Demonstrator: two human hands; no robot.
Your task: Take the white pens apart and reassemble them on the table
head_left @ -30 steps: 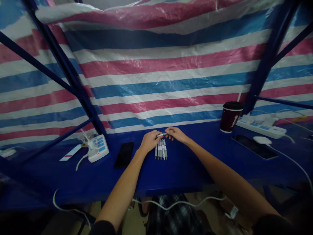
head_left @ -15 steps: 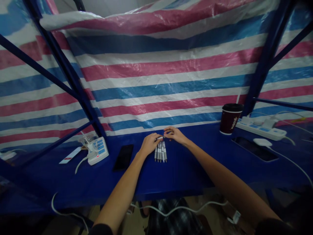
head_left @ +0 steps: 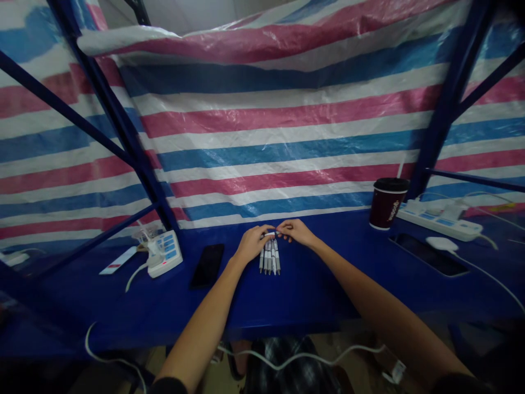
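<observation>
Together, two hands hold one pen

Leftmost on the blue desk (head_left: 287, 295) sits one white power strip (head_left: 164, 253), then one black phone (head_left: 207, 265). At frame centre the left hand (head_left: 251, 242) and right hand (head_left: 296, 231) each pinch an end of a single pen (head_left: 270, 235), held crosswise just above a row of four pens (head_left: 269, 257). Right of these stand one dark cup (head_left: 387, 203), a second phone (head_left: 427, 254) and another power strip (head_left: 438, 221).

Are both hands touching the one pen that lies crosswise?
Touching: the head view shows left hand and right hand pinching opposite ends of the pen.
</observation>
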